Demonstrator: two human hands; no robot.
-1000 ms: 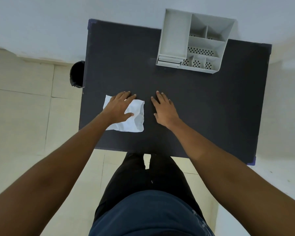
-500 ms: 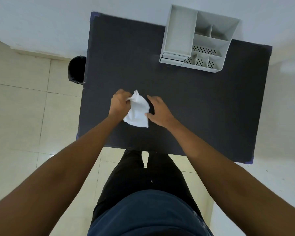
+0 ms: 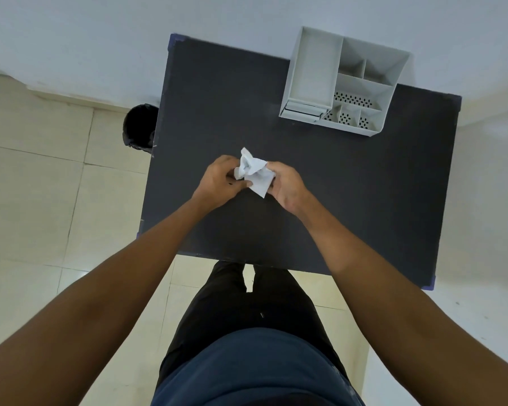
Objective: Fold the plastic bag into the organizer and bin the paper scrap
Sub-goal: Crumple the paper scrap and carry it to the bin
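White crumpled paper scrap [image 3: 255,174] bunched between both hands' fingers [image 3: 272,164].

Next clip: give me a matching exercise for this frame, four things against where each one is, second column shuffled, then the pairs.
Things:
1. white scrap
2. organizer
3. black bin
4. table

Places:
A. on the floor, left of the table
B. far right part of the tabletop
C. between left hand and right hand
D. in front of the person, against the wall

Pairs: 1-C, 2-B, 3-A, 4-D
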